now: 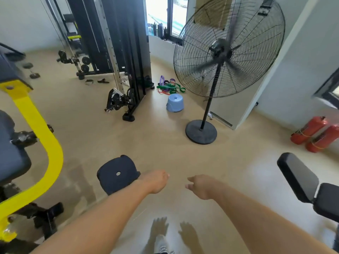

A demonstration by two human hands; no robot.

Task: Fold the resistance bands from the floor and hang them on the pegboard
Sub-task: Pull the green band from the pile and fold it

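— Presently, where do the task's things lie?

— Tangled pile of green, purple and red rubber resistance bands (169,87) lies on the beige floor (161,143), upper centre of the frame. It sits just above a light blue plastic stool (175,103), between the black cable-machine tower (128,52) and the tall black pedestal fan (225,52). Some bands touch or overlap one another; individual counts cannot be told.

— And the hands?

— Both are at lower centre, well apart from the pile, bare forearms reaching in from the bottom edge. Left hand (156,181): grip loosely curled, thumb tip showing, pinching nothing. Right hand (200,186): fingers relaxed and partly spread, nothing held. The two hands are near each other but not touching.

— Surroundings?

— Black square weight plate with a centre hole (117,174) lies on the floor just left of the left wrist. Yellow-framed bench with dark padding (36,134) occupies the left edge. Black padded bench (302,178) at lower right. Two red fire extinguishers (315,133) lie against the wall at the right edge. The fan's blades appear blurred. A shoe (161,244) and shadows of both hands show at bottom centre.
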